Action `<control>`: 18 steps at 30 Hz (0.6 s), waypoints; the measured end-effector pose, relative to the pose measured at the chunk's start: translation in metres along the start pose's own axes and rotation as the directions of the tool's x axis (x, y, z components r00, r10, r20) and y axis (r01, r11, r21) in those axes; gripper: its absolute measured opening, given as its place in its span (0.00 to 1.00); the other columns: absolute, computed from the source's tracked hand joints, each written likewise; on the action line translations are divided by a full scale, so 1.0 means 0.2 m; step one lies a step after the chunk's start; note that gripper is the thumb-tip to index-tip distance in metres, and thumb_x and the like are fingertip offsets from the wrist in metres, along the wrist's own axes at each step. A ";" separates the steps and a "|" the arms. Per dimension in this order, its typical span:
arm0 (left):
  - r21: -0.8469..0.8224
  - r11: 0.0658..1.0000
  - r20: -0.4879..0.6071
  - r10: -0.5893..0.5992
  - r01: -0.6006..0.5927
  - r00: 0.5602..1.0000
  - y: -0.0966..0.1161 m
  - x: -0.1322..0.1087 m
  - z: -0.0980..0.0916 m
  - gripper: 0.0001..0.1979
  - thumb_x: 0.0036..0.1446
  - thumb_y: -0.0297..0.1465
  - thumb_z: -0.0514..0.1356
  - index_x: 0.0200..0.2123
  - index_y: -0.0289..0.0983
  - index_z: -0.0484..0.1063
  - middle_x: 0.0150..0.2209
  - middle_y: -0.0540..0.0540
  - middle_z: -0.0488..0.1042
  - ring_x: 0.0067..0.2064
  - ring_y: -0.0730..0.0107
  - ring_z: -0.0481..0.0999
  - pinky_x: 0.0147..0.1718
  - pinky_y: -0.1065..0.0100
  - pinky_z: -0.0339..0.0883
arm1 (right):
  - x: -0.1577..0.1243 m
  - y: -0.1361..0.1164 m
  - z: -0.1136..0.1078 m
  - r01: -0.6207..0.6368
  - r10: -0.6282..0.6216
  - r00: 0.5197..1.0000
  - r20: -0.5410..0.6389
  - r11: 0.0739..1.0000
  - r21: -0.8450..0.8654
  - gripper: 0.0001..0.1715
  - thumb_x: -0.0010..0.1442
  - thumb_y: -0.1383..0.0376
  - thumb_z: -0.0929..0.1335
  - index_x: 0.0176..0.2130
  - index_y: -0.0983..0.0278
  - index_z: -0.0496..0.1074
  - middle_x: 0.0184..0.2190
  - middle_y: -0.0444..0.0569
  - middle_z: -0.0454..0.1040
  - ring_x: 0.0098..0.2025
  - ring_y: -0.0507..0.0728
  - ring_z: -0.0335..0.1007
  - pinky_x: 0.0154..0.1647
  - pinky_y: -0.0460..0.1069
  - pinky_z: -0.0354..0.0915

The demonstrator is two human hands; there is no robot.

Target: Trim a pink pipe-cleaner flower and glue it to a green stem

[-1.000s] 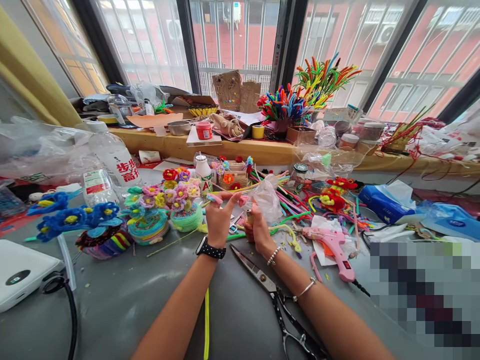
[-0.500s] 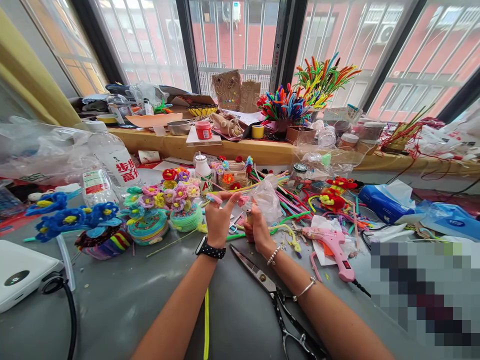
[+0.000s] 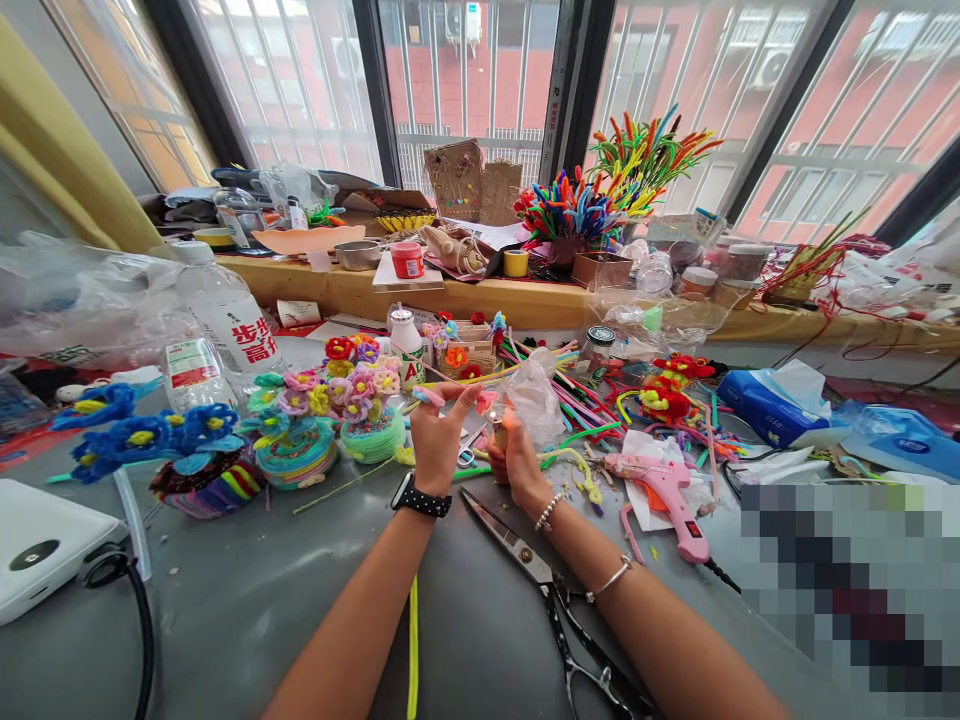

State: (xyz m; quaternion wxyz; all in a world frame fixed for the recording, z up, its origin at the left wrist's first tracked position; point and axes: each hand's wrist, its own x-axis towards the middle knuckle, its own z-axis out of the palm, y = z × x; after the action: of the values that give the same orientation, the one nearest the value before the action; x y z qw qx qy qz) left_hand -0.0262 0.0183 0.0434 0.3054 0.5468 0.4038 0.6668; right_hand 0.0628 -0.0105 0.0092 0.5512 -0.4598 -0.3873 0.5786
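Observation:
My left hand (image 3: 437,428), with a dark dotted watch band at its wrist, is closed on a pink pipe cleaner piece (image 3: 486,401) held out at its fingertips. Close beside it, my right hand (image 3: 517,452) is wrapped around a lighter (image 3: 498,430) whose metal top points up just under the pink piece. A small bright spot shows between them; whether it is a flame is hard to tell. Large scissors (image 3: 525,556) lie partly open on the table between my forearms. Behind my right hand sits a crumpled clear plastic bag (image 3: 537,395).
Pipe cleaner flower pots (image 3: 296,450) stand at the left, near a white power bank (image 3: 45,560) with a black cable. To the right are a pink glue gun (image 3: 667,490) and a blue tissue pack (image 3: 772,405). Loose pipe cleaners (image 3: 581,400) lie behind my hands.
Both hands stay almost in place. The metal lighter top shows more clearly now, and a bright spot has appeared by the pink piece.

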 end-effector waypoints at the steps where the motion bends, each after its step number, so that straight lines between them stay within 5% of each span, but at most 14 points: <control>1: 0.000 1.000 -0.001 0.000 0.000 1.000 0.00 0.00 0.00 0.06 0.42 0.32 0.61 0.22 0.35 0.69 0.23 0.51 0.69 0.29 0.71 0.69 0.32 0.70 0.61 | 0.00 0.00 0.00 -0.001 0.001 1.000 -0.002 1.000 -0.001 0.31 0.54 0.48 0.50 0.10 0.62 0.48 0.07 0.37 0.46 0.09 0.44 0.34 0.09 0.43 0.34; 18: -0.043 0.999 0.004 -0.030 0.031 1.000 0.00 0.00 0.00 0.04 0.41 0.30 0.61 0.22 0.36 0.70 0.23 0.52 0.69 0.29 0.72 0.69 0.32 0.71 0.60 | 0.01 0.01 0.00 -0.003 0.003 1.000 0.003 1.000 0.006 0.30 0.54 0.48 0.51 0.10 0.61 0.47 0.07 0.37 0.45 0.09 0.44 0.34 0.10 0.44 0.34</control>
State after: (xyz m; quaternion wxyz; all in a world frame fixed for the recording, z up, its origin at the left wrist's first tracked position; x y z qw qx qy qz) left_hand -0.0268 0.0192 0.0428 0.3281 0.5351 0.3970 0.6697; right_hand 0.0617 -0.0093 0.0076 0.5511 -0.4580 -0.3857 0.5812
